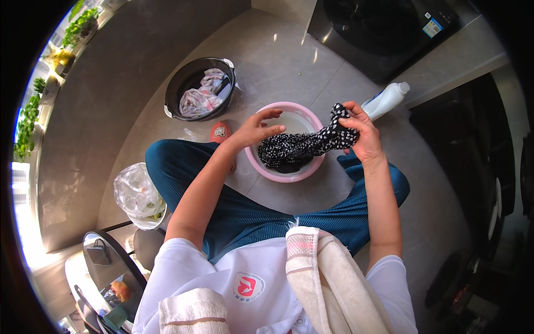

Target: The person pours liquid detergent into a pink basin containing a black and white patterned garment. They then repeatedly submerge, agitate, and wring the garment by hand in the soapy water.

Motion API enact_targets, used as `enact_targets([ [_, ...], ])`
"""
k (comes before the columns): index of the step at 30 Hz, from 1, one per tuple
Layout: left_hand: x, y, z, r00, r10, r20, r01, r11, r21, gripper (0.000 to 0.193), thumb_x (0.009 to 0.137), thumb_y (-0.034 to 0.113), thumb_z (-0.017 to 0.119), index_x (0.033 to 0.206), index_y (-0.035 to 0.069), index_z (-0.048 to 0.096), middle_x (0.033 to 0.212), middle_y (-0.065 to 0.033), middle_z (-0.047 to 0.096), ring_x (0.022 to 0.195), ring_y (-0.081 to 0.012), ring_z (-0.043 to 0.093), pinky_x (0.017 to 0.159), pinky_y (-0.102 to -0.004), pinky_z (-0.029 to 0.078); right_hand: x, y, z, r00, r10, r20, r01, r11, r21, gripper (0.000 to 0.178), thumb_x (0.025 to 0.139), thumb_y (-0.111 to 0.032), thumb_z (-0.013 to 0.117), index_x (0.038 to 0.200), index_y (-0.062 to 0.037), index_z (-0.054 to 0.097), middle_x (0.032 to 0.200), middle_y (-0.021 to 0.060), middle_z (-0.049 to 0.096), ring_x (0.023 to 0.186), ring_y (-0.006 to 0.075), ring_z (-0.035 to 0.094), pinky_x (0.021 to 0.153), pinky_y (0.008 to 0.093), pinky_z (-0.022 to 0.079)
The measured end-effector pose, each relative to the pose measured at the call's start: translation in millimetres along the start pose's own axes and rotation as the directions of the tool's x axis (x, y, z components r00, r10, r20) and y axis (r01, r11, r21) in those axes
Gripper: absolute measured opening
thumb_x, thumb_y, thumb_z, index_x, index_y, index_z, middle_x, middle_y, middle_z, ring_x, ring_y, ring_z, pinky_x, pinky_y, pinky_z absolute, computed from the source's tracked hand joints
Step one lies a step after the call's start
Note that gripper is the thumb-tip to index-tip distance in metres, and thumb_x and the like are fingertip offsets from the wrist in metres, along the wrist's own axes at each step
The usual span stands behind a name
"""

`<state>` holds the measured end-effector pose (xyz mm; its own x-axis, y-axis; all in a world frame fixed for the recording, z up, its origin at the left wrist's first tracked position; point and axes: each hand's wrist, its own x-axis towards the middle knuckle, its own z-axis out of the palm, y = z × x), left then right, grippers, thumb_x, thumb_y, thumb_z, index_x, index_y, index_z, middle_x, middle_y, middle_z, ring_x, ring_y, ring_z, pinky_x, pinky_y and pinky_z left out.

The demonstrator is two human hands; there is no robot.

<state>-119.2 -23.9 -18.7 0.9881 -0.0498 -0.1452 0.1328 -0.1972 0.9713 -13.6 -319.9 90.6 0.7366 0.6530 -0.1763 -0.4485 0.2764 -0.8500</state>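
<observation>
A pink-rimmed basin stands on the floor between my knees. Over it stretches a black cloth with white spots, bunched up, its left part hanging down into the basin. My right hand pinches the cloth's upper right end above the basin's right rim. Above the left rim is my left hand, fingers spread and curved, holding nothing, close to the cloth's left end. What lies under the cloth in the basin is mostly hidden.
A black basin with pale, pink-patterned cloth sits at the far left. Right of the pink basin is a white bottle. A dark front-loading machine stands at the back. A clear-bagged bin is by my left knee.
</observation>
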Motion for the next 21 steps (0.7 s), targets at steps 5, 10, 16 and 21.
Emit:
enact_targets([
  [5, 1.9, -0.8, 25.2, 0.981, -0.113, 0.156, 0.122, 0.992, -0.045, 0.116, 0.077, 0.071, 0.077, 0.158, 0.001, 0.033, 0.156, -0.0226, 0.043, 0.147, -0.0318, 0.039, 0.121, -0.0436, 0.028, -5.9, 7.1, 21.6, 0.965, 0.12, 0.233, -0.083, 0.983, -0.161, 0.028, 0.082, 0.003, 0.07, 0.108, -0.0072, 0.069, 0.098, 0.0016, 0.071, 0.091, 0.0093, 0.066, 0.086, 0.0233, 0.052],
  [10, 2.1, 7.3, 34.3, 0.955, -0.099, 0.28, 0.171, 0.954, -0.246, 0.09, 0.079, 0.063, 0.081, 0.132, -0.006, 0.057, 0.126, -0.0174, 0.063, 0.121, -0.0232, 0.059, 0.106, -0.0371, 0.044, -2.8, 6.3, 27.0, 0.963, 0.115, 0.244, -0.073, 0.982, -0.173, 0.029, 0.082, 0.002, 0.07, 0.109, -0.0079, 0.069, 0.098, 0.0013, 0.07, 0.092, 0.0086, 0.065, 0.087, 0.0221, 0.05],
  [16, -6.7, 25.2, 16.6, 0.997, -0.057, 0.056, 0.078, 0.852, -0.518, 0.03, 0.09, 0.027, 0.08, 0.109, 0.01, 0.065, 0.101, 0.0026, 0.067, 0.092, -0.0051, 0.061, 0.087, -0.023, 0.047, -1.2, 3.6, 19.4, 0.991, 0.069, 0.119, -0.033, 0.96, -0.278, 0.023, 0.088, -0.002, 0.071, 0.11, -0.0083, 0.069, 0.097, -0.0014, 0.069, 0.09, 0.0062, 0.063, 0.084, 0.0217, 0.049],
  [21, -18.0, 47.8, 24.7, 0.999, 0.001, -0.036, -0.03, 0.585, -0.811, 0.024, 0.095, 0.024, 0.071, 0.113, 0.01, 0.063, 0.102, 0.0012, 0.068, 0.093, -0.0082, 0.065, 0.086, -0.0252, 0.051, 0.5, 14.7, 12.5, 0.996, 0.06, 0.062, -0.024, 0.882, -0.47, 0.023, 0.088, -0.005, 0.074, 0.111, -0.0072, 0.071, 0.091, -0.0064, 0.064, 0.08, 0.0028, 0.055, 0.077, 0.0192, 0.045],
])
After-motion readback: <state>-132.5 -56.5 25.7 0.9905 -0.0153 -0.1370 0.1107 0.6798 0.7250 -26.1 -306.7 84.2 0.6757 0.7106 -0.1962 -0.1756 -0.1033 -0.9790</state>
